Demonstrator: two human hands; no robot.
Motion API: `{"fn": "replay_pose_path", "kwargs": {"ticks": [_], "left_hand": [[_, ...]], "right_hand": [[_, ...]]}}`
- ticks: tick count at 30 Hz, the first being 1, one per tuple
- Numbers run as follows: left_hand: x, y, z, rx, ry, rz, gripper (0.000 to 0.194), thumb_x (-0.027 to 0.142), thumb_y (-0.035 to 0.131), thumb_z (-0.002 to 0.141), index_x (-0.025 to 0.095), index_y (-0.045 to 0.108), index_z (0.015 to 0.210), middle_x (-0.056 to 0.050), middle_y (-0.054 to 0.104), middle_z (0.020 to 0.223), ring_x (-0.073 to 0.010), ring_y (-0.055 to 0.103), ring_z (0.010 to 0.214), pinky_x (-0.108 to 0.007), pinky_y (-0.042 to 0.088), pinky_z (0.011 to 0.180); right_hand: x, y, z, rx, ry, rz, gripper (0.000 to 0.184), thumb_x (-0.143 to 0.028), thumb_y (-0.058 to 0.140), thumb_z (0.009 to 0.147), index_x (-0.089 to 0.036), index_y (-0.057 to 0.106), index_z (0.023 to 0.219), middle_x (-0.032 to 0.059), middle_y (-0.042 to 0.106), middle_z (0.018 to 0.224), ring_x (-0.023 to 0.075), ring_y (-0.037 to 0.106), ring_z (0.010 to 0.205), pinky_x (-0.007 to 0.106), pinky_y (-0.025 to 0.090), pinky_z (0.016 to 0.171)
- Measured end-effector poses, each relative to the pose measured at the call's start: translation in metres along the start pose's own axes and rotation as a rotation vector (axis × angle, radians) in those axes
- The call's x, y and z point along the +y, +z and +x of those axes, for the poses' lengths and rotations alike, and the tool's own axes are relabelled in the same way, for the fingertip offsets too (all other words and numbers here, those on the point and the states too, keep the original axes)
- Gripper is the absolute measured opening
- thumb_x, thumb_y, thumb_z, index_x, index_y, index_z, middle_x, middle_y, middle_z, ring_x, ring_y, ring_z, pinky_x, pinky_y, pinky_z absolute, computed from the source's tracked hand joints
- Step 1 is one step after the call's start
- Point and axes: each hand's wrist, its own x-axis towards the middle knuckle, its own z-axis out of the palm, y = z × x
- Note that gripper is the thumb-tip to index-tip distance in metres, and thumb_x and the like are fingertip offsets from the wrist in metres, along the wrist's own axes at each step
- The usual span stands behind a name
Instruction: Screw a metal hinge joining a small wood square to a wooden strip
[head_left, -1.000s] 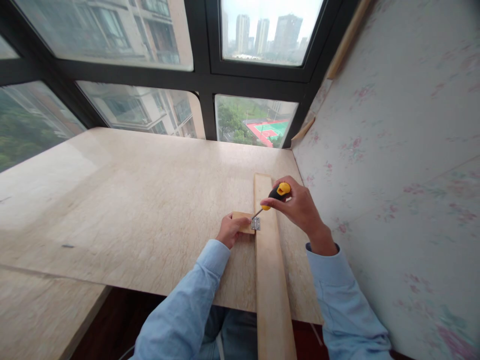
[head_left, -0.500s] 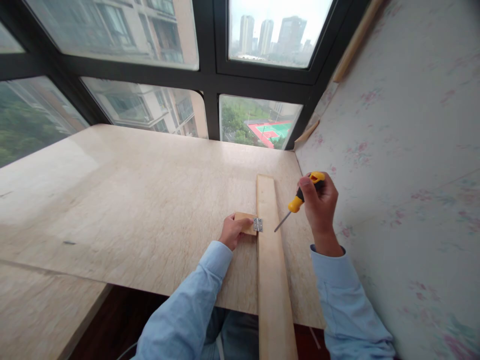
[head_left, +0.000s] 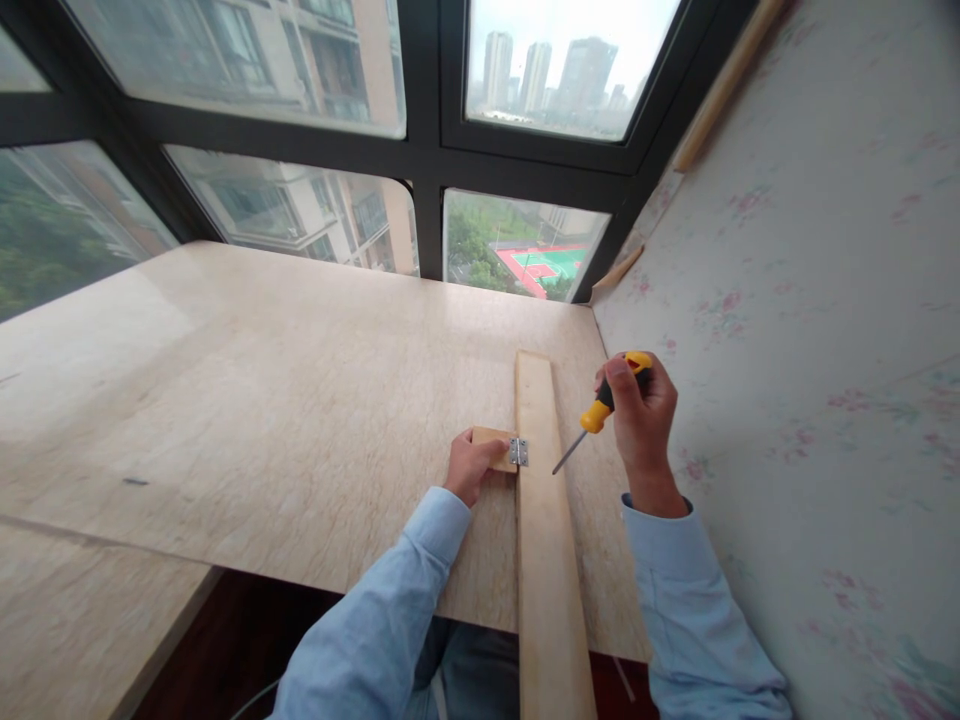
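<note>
My left hand (head_left: 471, 467) is closed on a small wooden block (head_left: 491, 436), its thumb lying on top beside a metal hinge (head_left: 518, 452). The hinge spans the seam between that block and a long wooden board (head_left: 541, 560), which runs from the middle of the stone surface past its front edge. In my right hand (head_left: 646, 425) is a screwdriver (head_left: 594, 415) with a yellow and black handle. Its shaft slants down to the left, and the tip appears over the board's right part, to the right of the hinge. Whether the tip touches wood I cannot tell.
A beige marble-patterned surface (head_left: 300, 400) spreads under the board. Dark-framed windows (head_left: 427, 160) stand behind it, and a flower-papered wall (head_left: 810, 330) rises close to my right arm. A small dark sliver (head_left: 135, 482) lies at the left. My legs (head_left: 480, 665) are under the front edge.
The view has shifted slightly. Both hands keep their holds on the block and the screwdriver, and the screwdriver tip sits a touch lower in view.
</note>
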Motion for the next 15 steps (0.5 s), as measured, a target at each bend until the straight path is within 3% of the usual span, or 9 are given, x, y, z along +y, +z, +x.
{"fn": "replay_pose_path", "kwargs": {"ticks": [9,15], "left_hand": [[-0.002,-0.005,0.001,-0.062,-0.002,-0.044,0.043,0.019,0.085,0.049,0.009,0.065,0.085,-0.012,0.071,0.084,-0.0213,0.067,0.069,-0.033,0.056,0.059],[-0.004,-0.006,0.003,-0.074,0.002,-0.033,0.047,0.019,0.086,0.047,0.008,0.064,0.087,-0.013,0.072,0.086,-0.0215,0.067,0.07,-0.033,0.056,0.06]], "right_hand": [[0.003,-0.002,-0.008,0.026,0.044,-0.034,0.036,-0.051,0.068,0.086,-0.019,0.053,0.079,-0.0023,0.056,0.065,0.0108,0.052,0.057,0.023,0.045,0.055],[0.005,-0.012,-0.023,0.122,0.076,-0.034,0.038,-0.053,0.068,0.086,-0.018,0.053,0.078,-0.0018,0.055,0.066,0.0106,0.052,0.058,0.023,0.045,0.058]]}}
